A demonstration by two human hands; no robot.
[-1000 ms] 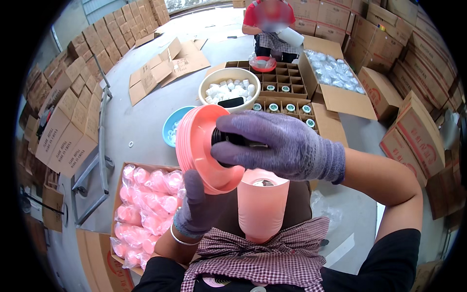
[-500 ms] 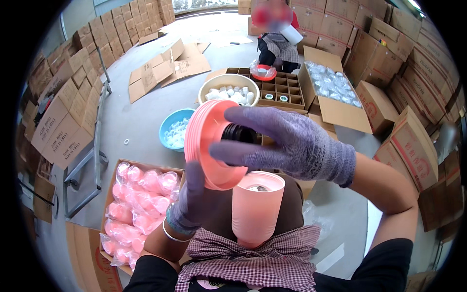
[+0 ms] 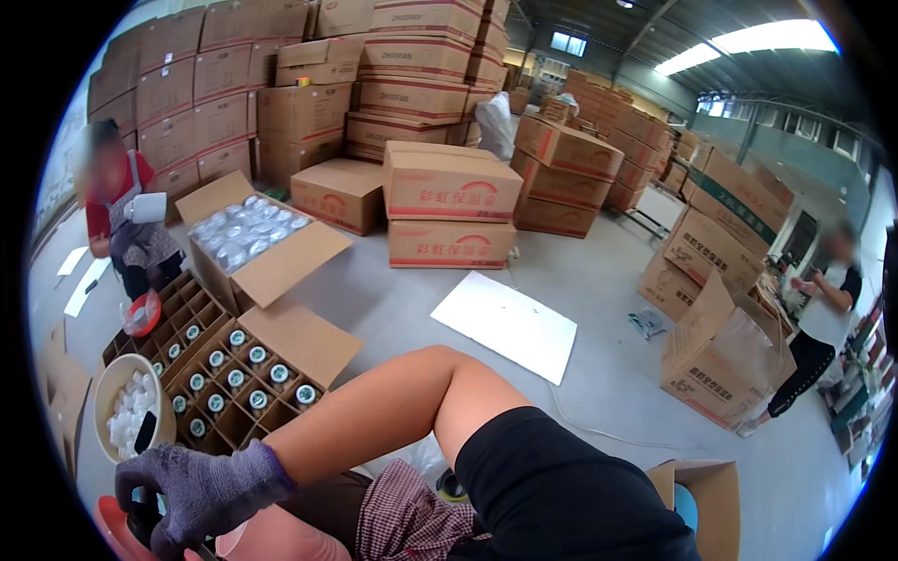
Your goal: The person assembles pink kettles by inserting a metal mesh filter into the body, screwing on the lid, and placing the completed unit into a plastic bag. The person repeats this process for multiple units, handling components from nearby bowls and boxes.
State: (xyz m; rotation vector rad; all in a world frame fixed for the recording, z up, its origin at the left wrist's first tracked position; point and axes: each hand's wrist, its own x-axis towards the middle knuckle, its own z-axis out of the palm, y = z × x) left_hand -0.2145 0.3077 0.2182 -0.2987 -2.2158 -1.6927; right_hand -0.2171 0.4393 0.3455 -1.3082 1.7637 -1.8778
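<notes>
My right hand (image 3: pixel 201 491), in a grey-purple knit glove, is at the lower left with its fingers curled round a small black part (image 3: pixel 142 517) whose kind I cannot make out. Beneath the fingers is a coral-pink, round-rimmed piece (image 3: pixel 114 531), cut off by the lower edge. A pink plastic flask body (image 3: pixel 281 538) lies close by the wrist, against my checked apron (image 3: pixel 407 510). My left hand is out of the picture.
Ahead left stand a cream basin (image 3: pixel 105 411) of white pieces, a divided carton (image 3: pixel 220 402) with several round-topped items, and an open carton (image 3: pixel 253 229) of clear-wrapped items. Stacked cartons (image 3: pixel 449 201) fill the back. A white board (image 3: pixel 505 323) lies on the floor. Two people stand apart, left and right.
My view has swung far to the right, so my right hand and the pink parts now sit at the lower left. The left hand has left the picture.
</notes>
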